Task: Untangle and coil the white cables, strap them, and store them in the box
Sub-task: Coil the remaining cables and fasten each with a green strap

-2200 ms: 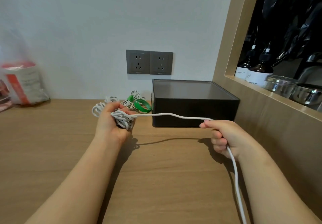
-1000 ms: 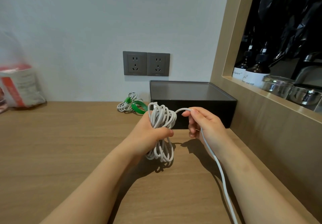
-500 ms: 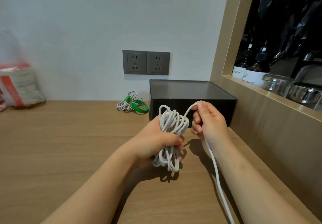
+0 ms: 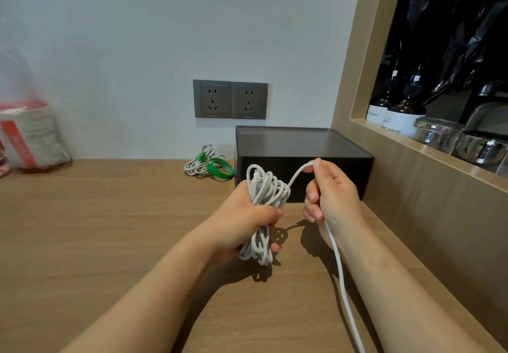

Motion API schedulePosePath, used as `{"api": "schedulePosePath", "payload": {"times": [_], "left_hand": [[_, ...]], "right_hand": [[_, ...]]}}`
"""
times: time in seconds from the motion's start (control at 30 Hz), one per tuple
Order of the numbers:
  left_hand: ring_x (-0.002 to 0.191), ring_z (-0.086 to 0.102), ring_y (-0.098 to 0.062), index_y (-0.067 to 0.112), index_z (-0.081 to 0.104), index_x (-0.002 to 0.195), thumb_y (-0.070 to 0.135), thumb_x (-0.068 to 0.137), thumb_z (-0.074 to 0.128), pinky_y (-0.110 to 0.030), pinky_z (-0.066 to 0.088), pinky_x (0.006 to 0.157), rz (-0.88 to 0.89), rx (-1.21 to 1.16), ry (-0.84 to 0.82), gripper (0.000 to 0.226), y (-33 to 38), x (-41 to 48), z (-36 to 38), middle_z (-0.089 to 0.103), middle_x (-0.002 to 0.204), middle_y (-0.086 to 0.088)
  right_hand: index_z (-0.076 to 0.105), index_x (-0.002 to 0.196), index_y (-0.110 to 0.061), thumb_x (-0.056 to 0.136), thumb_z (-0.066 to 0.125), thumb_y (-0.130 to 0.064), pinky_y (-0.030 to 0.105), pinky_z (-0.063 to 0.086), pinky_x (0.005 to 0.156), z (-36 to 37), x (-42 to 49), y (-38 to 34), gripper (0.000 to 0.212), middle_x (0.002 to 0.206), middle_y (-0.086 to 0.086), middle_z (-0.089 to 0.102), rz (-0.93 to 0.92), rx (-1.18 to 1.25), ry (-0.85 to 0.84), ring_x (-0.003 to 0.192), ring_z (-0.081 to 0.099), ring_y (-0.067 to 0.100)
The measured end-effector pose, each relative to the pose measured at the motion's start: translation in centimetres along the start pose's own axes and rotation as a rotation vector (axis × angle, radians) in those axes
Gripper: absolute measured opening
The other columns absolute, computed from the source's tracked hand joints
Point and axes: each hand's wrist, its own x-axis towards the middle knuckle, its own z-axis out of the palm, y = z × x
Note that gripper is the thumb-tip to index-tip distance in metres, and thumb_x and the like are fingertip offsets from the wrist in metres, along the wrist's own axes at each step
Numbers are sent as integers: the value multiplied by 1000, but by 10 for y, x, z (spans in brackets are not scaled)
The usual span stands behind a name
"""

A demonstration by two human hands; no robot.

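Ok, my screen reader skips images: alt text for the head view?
The left hand grips a bundle of white cable while the right hand feeds in its loose end, above a wooden table near a black box.

Both forearms reach forward, bare. The left hand [image 4: 244, 223] is fisted, its grip closed round the middle of a cable bundle [image 4: 264, 187]. The right hand [image 4: 332, 196], just beside it, pinches the loose strand between thumb and forefinger, other fingers curled.
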Motion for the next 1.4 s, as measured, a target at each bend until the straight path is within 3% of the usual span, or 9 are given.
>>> {"api": "schedulePosePath", "payload": {"times": [0.2, 0.37, 0.5, 0.67, 0.77, 0.87, 1.0, 1.17, 1.4], "left_hand": [[64, 56, -18, 15, 47, 108, 0, 85, 60, -33, 48, 57, 94, 70, 344, 31, -9, 11, -10, 54, 82, -8], [78, 58, -25, 14, 45, 120, -1, 85, 58, -49, 55, 74, 144, -82, 639, 41, -13, 15, -33, 55, 93, -11], [80, 57, -27, 16, 41, 102, 1, 84, 59, -55, 54, 82, 216, -201, 846, 30, -9, 14, -47, 55, 93, -12], [79, 59, -28, 20, 39, 99, 4, 84, 60, -49, 56, 78, 263, -289, 947, 30, -6, 11, -49, 56, 92, -9], [66, 58, -22, 17, 37, 105, 2, 85, 58, -38, 54, 62, 280, -326, 955, 33, -4, 10, -48, 54, 88, -7], [66, 56, -20, 17, 40, 101, 1, 84, 59, -41, 55, 67, 261, -330, 937, 30, -5, 9, -53, 55, 87, -8], [61, 55, -22, 8, 50, 110, 1, 83, 61, -36, 51, 52, 141, -370, 758, 29, -10, 9, -53, 55, 79, -12], [45, 50, -18, 4, 50, 91, 0, 83, 58, -29, 45, 45, -25, -470, 489, 11, -15, 11, -31, 52, 55, -7], [46, 56, -14, -2, 57, 100, 4, 86, 59, -26, 49, 45, -140, -449, 304, 16, -14, 7, -15, 59, 53, -6]], "right_hand": [[62, 94, -9, 95, 47, -24, 17, 36, 35, -4, 0, -2, 21, 52, 2, 49, 160, 115, -76, 34, 38, 7], [60, 115, -8, 82, 58, -17, 17, 50, 45, -9, -3, -2, 34, 100, 12, 71, 464, 425, -333, 54, 59, 10], [61, 113, -2, 83, 59, -19, 11, 35, 35, -13, -7, -2, 35, 79, 10, 66, 595, 159, -486, 42, 44, 6], [66, 78, -3, 93, 48, -29, 14, 34, 40, -13, -9, -5, 34, 61, 4, 53, 590, -260, -595, 41, 42, 6], [61, 71, -5, 93, 42, -22, 15, 35, 41, -16, -12, -11, 34, 58, 4, 50, 595, -304, -661, 41, 42, 8], [58, 75, -6, 95, 40, -15, 16, 35, 41, -16, -13, -11, 29, 58, 4, 48, 508, -257, -647, 43, 42, 9], [59, 87, -4, 97, 40, -15, 15, 30, 39, -13, -8, -3, 24, 60, 1, 46, 374, -98, -374, 42, 36, 6], [62, 99, -18, 98, 41, -16, 17, 34, 44, -6, -3, 6, 22, 67, 1, 51, 71, -370, -75, 50, 41, 7], [53, 122, -30, 98, 39, -17, 7, 45, 58, 1, -2, 15, 31, 76, -7, 55, -212, -550, -84, 71, 54, 7]]}}
